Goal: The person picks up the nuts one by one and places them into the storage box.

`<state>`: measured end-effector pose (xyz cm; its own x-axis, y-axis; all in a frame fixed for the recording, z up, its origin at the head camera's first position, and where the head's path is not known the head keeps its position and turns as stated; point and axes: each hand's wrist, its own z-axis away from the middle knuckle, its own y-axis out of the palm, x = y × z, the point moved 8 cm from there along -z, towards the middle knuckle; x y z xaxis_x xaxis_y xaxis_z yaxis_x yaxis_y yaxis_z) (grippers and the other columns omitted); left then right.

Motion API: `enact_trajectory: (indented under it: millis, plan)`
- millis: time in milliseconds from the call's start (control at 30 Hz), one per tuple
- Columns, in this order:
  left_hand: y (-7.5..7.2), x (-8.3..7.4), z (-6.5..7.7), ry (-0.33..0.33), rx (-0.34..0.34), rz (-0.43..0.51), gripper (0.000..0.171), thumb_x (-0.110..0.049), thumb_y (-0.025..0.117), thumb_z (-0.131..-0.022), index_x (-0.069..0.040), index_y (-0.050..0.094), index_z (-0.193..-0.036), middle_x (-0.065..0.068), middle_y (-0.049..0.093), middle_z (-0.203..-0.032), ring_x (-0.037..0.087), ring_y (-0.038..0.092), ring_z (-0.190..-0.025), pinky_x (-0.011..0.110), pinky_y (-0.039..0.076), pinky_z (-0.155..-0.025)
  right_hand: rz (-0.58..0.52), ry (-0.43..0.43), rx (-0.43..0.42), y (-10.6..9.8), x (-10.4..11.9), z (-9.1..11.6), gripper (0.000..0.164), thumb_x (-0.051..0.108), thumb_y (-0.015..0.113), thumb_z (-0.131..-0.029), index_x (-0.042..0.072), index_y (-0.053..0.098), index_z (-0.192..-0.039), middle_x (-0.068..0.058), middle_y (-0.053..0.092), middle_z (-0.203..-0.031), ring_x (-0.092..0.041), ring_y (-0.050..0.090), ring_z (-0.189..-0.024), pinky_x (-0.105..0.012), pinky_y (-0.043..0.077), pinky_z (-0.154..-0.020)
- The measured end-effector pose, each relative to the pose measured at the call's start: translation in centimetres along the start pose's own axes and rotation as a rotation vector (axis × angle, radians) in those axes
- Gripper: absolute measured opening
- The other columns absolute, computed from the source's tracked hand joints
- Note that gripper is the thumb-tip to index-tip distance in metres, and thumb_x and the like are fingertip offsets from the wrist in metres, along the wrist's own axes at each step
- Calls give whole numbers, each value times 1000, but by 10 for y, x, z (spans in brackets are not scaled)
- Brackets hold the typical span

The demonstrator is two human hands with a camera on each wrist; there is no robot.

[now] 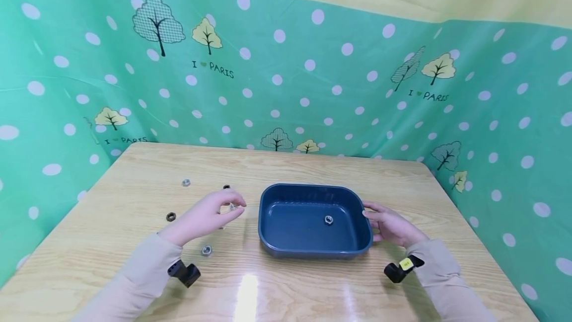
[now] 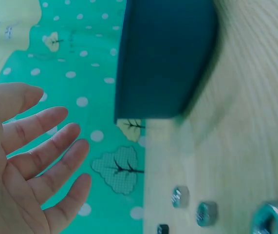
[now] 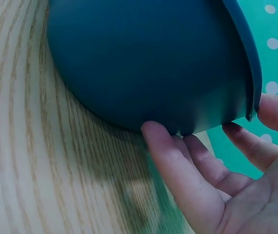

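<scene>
A dark blue rectangular basin point(image 1: 308, 254) sits on the wooden table, with one silver hex nut point(image 1: 328, 220) on its floor. At the basin's right end my right hand point(image 1: 393, 225) grips the wall. Its thumb point(image 3: 277, 113) is at the rim and its fingers lie against the outside. My left hand point(image 1: 210, 215) hovers left of the basin, fingers spread and palm bare in the left wrist view. Around and under it lie several loose nuts: a silver nut point(image 1: 206, 250) nearer the front, a dark nut point(image 1: 171, 216) to its left, and others partly hidden by the hand.
Farther back on the left are another silver nut point(image 1: 185, 182) and a dark nut point(image 1: 226, 187). A green dotted curtain point(image 1: 308, 83) hangs behind and along both sides of the table point(image 1: 304, 292). Each wrist wears a small black camera point(image 1: 184, 273).
</scene>
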<state>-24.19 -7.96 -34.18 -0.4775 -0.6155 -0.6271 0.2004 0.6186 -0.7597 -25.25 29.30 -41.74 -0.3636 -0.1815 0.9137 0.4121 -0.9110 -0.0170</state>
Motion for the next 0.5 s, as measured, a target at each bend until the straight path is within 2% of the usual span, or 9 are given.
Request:
enact_trajectory:
  millis: [167,500]
  plan:
    - [0,15,12,-55,7,6,15,-21,58,-93,-14,67,-104,-1,64,-107,21,58,-103,48,48,-88,5,1,0,0,-1,-1,68,27,46,-100,0,7,-149,6,65,-107,-11,61,-96,-43,54,-82]
    - [-2,23,29,-54,-7,-16,15,-19,59,-92,-9,67,-101,1,66,-102,23,60,-98,48,49,-85,1,3,-4,0,0,-1,68,27,46,-100,0,8,-149,7,65,-106,-10,62,-96,-43,54,-82]
